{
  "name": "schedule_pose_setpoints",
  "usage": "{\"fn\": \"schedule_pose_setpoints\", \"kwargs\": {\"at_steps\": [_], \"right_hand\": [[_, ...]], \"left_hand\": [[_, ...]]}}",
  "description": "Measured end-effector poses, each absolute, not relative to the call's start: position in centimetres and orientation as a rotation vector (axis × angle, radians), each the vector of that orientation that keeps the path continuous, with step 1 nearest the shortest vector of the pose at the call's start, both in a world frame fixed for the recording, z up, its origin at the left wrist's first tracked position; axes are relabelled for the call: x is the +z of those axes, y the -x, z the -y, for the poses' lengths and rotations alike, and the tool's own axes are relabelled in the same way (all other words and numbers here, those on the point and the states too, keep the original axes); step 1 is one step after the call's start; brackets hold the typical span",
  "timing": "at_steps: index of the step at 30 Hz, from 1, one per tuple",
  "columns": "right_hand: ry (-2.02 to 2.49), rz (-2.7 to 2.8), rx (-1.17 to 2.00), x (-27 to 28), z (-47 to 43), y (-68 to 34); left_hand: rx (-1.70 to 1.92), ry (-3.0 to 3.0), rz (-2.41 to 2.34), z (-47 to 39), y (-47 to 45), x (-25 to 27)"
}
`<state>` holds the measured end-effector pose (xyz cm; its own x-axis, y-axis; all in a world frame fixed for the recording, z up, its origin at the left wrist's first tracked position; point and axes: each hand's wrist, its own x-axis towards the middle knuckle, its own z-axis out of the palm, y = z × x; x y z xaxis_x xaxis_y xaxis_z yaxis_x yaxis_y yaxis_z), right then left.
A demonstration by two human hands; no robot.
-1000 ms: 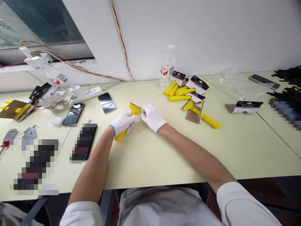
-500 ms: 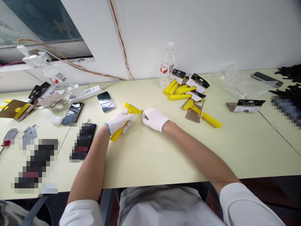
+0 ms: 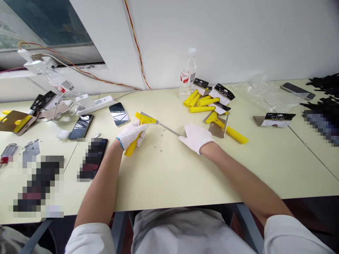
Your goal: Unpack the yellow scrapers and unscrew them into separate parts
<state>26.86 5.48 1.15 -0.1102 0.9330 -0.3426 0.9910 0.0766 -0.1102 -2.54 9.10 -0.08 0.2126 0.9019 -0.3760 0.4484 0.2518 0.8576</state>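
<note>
My left hand (image 3: 132,134), in a white knit glove with a blue cuff edge, is wrapped round the handle of a yellow scraper (image 3: 145,119). A flat metal blade shows along the top of its head. From the right, a screwdriver (image 3: 169,129) meets the end of that head with its thin metal shaft. My right hand (image 3: 196,138), also gloved, is closed round the screwdriver's other end, and the handle is hidden inside the hand. Several tiny screws (image 3: 161,151) lie loose on the table between and below my hands.
More yellow scrapers (image 3: 209,103) in card packaging lie behind my right hand, beside a clear bottle (image 3: 188,74). A clear plastic bag (image 3: 265,93) and a folded card (image 3: 277,120) are farther right. Phones (image 3: 119,114), a power strip (image 3: 97,103) and metal blades (image 3: 31,152) lie left.
My right hand has moved right, away from the scraper's head, and now holds a screwdriver against it. The scraper has shifted slightly left in my left hand's grip.
</note>
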Motion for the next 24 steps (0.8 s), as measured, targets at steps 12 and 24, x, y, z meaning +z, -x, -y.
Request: {"fn": "schedule_pose_setpoints", "kwargs": {"at_steps": [12,24], "right_hand": [[-2.127,-2.196,-0.322,-0.5,-7.0,-28.6],[-1.886,-2.693,-0.734,-0.5,-12.0,-23.7]], "left_hand": [[0.458,-1.398,-1.260,-8.9,2.8,0.5],[0.498,-1.314,-1.047,-9.1,4.9,0.2]]}}
